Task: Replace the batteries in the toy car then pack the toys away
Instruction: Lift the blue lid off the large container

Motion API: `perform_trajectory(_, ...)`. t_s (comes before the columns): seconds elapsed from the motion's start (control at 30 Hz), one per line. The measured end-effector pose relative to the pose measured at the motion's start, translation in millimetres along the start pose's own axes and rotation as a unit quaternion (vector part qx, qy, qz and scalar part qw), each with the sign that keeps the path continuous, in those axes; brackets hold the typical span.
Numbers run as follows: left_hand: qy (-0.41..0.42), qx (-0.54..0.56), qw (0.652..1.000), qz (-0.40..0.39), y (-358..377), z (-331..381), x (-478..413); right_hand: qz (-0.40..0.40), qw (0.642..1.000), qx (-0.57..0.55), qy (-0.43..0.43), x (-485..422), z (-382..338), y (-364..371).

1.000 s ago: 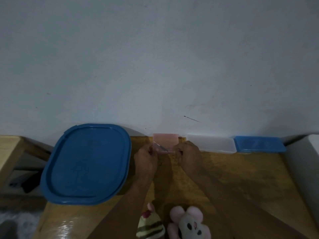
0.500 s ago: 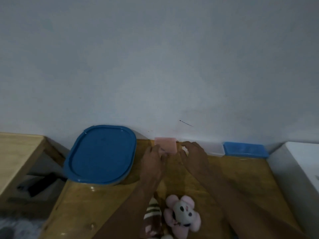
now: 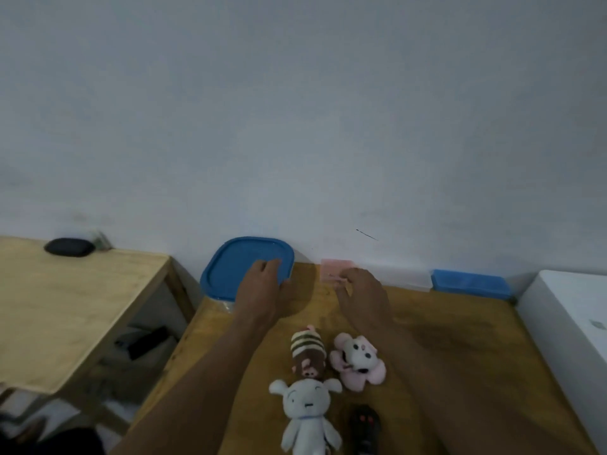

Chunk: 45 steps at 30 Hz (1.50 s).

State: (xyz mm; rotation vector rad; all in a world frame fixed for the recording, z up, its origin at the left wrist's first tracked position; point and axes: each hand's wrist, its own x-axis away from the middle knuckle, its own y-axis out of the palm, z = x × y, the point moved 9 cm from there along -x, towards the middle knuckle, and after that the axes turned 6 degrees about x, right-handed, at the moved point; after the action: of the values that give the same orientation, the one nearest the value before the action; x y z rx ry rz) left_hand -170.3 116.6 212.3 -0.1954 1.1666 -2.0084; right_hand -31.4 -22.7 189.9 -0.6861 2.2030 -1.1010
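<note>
Reaching across a wooden bench (image 3: pixel 460 339), a person lays the left hand (image 3: pixel 262 287) on the near corner of a blue lid (image 3: pixel 236 267) capping a container at the bench's back-left corner. The fingers lie on top and the thumb by the rim; whether that grip has closed on the lid cannot be told. The right hand (image 3: pixel 361 290) hovers loose-fingered and empty just before a small pink box (image 3: pixel 331 267) by the wall. Three plush toys (image 3: pixel 307 408) lie between the forearms, beside a dark toy (image 3: pixel 364 428), probably the car, blurred at the lower edge. The container seems to overhang the bench's side, so a one-handed pull on the lid could tip it off. A dragging forearm could sweep the toys away.
</note>
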Motion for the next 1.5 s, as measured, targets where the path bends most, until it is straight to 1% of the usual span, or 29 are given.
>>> perform_trajectory(0.2, -0.033, -0.012, 0.999, 0.008, -32.0, -43.0, 20.7, -0.021, 1.0, -0.009, -0.02, 13.9, -48.3, 26.1)
perform_trajectory(0.4, -0.043, -0.02, 0.999, -0.006, -43.8, -97.3, -5.9, -0.036, 0.999, -0.001, -0.014, -13.5, -76.8, 69.9)
perform_trajectory(0.63, -0.039, -0.008, 0.997, -0.06, -41.2, -174.2, -85.2, -0.057, 0.995, 0.016, 0.085, -73.9, -83.8, 131.4)
perform_trajectory(0.8, -0.052, 0.009, 0.991, -0.123, -21.8, -211.0, -133.8, -0.066, 0.983, 0.05, 0.164, -105.5, -74.3, 161.9)
perform_trajectory(0.93, -0.085, 0.013, 0.98, -0.181, 5.2, -229.1, -158.1, -0.083, 0.972, 0.065, 0.211, -123.4, -61.9, 176.4)
perform_trajectory(1.03, -0.091, -0.011, 0.974, -0.208, 20.6, -234.1, -170.7, -0.092, 0.967, 0.064, 0.227, -133.6, -55.6, 183.6)
perform_trajectory(1.2, -0.11, -0.039, 0.967, -0.224, 27.2, -232.9, -180.0, -0.119, 0.96, 0.098, 0.236, -141.9, -51.2, 190.6)
perform_trajectory(1.33, -0.164, -0.039, 0.952, -0.255, 36.4, -240.6, -185.5, -0.141, 0.952, 0.11, 0.25, -146.3, -52.3, 193.7)
perform_trajectory(1.5, -0.185, -0.047, 0.942, -0.274, 45.1, -244.5, -189.4, -0.174, 0.937, 0.119, 0.278, -149.2, -47.3, 196.2)
